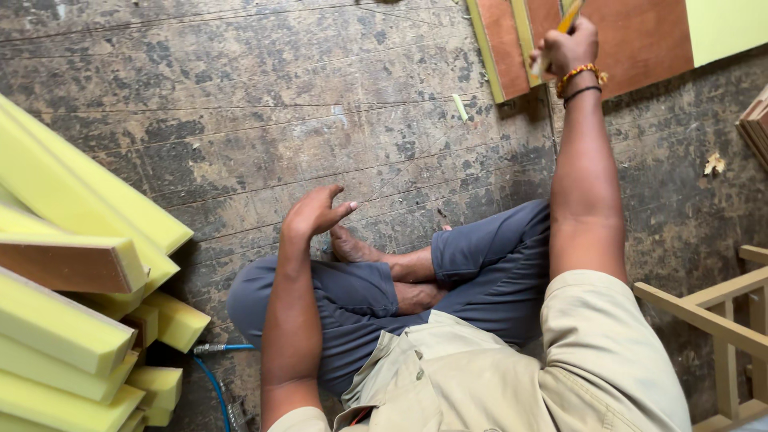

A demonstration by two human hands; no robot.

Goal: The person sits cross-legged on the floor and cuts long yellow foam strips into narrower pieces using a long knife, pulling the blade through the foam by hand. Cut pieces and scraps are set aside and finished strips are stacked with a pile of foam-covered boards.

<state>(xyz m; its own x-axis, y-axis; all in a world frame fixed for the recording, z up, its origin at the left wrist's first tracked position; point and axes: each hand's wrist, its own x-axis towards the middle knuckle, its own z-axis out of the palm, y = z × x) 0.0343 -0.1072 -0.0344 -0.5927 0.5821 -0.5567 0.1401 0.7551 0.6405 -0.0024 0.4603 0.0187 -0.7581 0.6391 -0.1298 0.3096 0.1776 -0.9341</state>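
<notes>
Plainly, you were at the marking stage of the job. You sat cross-legged on the worn plank floor, and your right hand was stretched well forward with its fingers clenched around a yellow pencil, whose lower end I could not see. That hand hovered over the brown board lying at the top of the view, close to the yellow-green strip that ran along it; whether the pencil tip touched the wood could not be told. A beaded bracelet and a dark band sat on that wrist.

Your left hand held nothing. Its fingers were loosely spread and half curled, hanging above your left knee just beside your bare foot, clear of the floor as far as I could judge.

To your left stood a stack of yellow foam-faced pieces, with a blue air hose running out beneath them, well apart from the board. A light wooden frame stood at your right.

By my reading, the next move called for a steady line: your free hand would have been better planted on the board to keep it from sliding, and your reach was long, so a lean forward would have given the pencil firmer control.
</notes>
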